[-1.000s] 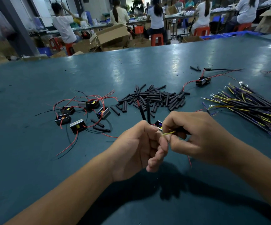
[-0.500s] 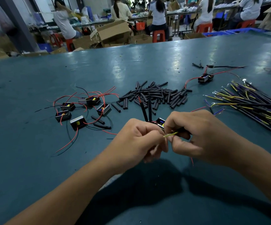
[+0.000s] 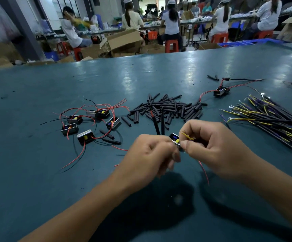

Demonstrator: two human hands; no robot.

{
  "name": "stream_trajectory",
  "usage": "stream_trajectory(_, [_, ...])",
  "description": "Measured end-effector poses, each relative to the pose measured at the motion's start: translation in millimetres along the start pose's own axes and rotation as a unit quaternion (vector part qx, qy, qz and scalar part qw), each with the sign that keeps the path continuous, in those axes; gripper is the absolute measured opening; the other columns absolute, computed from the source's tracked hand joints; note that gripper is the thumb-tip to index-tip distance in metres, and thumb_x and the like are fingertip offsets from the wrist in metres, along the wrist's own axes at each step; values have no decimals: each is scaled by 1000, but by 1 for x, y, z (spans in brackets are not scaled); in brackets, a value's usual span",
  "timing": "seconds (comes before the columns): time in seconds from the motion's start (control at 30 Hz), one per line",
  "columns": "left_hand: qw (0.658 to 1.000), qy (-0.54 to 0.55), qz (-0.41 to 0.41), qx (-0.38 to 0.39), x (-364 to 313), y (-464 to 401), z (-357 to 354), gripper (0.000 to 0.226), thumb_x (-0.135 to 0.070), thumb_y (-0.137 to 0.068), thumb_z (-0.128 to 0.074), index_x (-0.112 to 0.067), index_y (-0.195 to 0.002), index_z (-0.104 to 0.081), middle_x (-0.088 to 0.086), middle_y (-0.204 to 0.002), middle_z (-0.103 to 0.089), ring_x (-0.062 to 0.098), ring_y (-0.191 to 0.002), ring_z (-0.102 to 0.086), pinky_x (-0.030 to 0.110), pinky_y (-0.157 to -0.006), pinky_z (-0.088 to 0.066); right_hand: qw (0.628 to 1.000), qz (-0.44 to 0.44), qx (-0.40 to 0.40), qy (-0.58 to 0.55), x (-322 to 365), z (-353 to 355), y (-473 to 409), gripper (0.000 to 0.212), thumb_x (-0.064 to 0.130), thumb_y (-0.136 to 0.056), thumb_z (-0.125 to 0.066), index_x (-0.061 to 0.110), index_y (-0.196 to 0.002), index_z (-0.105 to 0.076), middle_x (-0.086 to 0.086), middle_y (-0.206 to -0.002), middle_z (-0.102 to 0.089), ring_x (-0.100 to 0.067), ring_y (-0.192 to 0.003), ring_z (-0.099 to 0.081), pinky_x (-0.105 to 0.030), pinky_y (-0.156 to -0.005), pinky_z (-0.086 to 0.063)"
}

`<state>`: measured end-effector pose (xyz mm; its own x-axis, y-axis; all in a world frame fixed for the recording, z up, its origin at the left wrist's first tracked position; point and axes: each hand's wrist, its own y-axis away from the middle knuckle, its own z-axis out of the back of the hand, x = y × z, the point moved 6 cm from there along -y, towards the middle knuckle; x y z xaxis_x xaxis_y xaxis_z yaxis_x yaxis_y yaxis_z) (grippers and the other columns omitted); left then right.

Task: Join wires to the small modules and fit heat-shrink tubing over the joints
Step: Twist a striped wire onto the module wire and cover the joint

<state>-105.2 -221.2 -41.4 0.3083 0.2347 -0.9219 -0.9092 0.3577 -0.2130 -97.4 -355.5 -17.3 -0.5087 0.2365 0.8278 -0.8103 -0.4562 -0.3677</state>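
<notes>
My left hand (image 3: 152, 156) and my right hand (image 3: 213, 147) meet above the green table (image 3: 36, 180). Between them sits a small black module (image 3: 175, 139) with a yellow part, gripped by my left fingers. Two black tubed wires (image 3: 159, 123) rise from my left hand. My right hand pinches a yellow wire end (image 3: 186, 135) right beside the module, and a red wire (image 3: 204, 172) hangs below it. A pile of black heat-shrink tubes (image 3: 169, 109) lies just beyond my hands.
Several modules with red and black wires (image 3: 92, 123) lie at the left. A bundle of yellow and purple wires (image 3: 271, 121) lies at the right. One more wired module (image 3: 221, 91) sits far right. Other people work at benches beyond the table's far edge.
The yellow wire end has tipped upward in my right hand, and both hands have shifted slightly. The view has tilted a little. The parts on the table have not moved.
</notes>
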Motion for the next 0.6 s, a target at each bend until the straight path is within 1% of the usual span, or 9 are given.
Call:
stream_trajectory(0.03, [986,131,94,52,10,1,-7,36,-31,-78,-42,-8,-66,-66,10,-57,-57,22,-49,-47,27,-46,-38,998,35,-7,42,4,1,1,10,15,-81,-59,22,-74,-56,11,-53,-41,-3,-48,-29,-14,-47,-28])
stream_trajectory(0.07, [956,224,156,102,14,4,-14,38,-32,-78,-39,-7,-67,-66,10,-57,-55,21,-47,-45,26,-46,-38,994,69,-9,87,9,2,2,9,18,-82,-59,24,-76,-55,13,-54,-42,-4,-47,-31,-14,-47,-29])
stream_trajectory(0.1, [930,283,187,142,15,7,-20,39,-32,-79,-37,-7,-68,-65,9,-57,-54,19,-46,-44,24,-46,-37,986,99,-5,132,13,1,4,6,23,-82,-58,25,-78,-55,13,-56,-44,-4,-48,-35,-15,-48,-31])
stream_trajectory(0.17, [895,345,198,201,12,11,-29,39,-34,-81,-38,-7,-71,-63,6,-58,-52,14,-45,-42,20,-45,-35,967,148,8,210,19,-1,6,2,27,-84,-56,25,-83,-55,16,-62,-45,-5,-54,-42,-15,-52,-35])
stream_trajectory(0.23, [879,374,197,219,10,12,-31,38,-33,-83,-37,-8,-70,-62,2,-56,-50,11,-43,-41,18,-43,-32,953,171,13,249,22,-1,7,5,27,-84,-56,22,-86,-58,18,-65,-44,-4,-57,-43,-14,-54,-35])
stream_trajectory(0.33, [870,394,198,220,8,11,-29,37,-30,-84,-36,-11,-66,-61,-1,-53,-45,7,-40,-37,15,-39,-31,940,191,19,284,24,-1,7,10,25,-84,-55,18,-86,-62,19,-69,-45,-1,-60,-40,-15,-57,-36])
stream_trajectory(0.47, [866,396,208,224,7,11,-30,31,-29,-82,-40,-13,-64,-60,-3,-51,-44,6,-38,-35,14,-36,-29,935,195,29,294,24,-2,8,14,26,-85,-54,16,-87,-64,14,-69,-51,-3,-60,-42,-22,-56,-40])
stream_trajectory(0.53, [877,380,206,211,7,11,-28,31,-24,-82,-37,-13,-63,-58,-4,-49,-42,5,-37,-33,14,-36,-26,933,196,36,301,25,-4,8,14,26,-84,-54,16,-86,-64,14,-68,-49,-3,-60,-41,-20,-56,-38])
stream_trajectory(0.6, [899,347,192,184,6,9,-24,29,-20,-81,-36,-13,-60,-54,-2,-47,-40,7,-36,-30,13,-38,-23,929,199,38,309,26,-4,9,14,25,-83,-54,15,-84,-63,17,-69,-43,-2,-60,-36,-16,-57,-33])
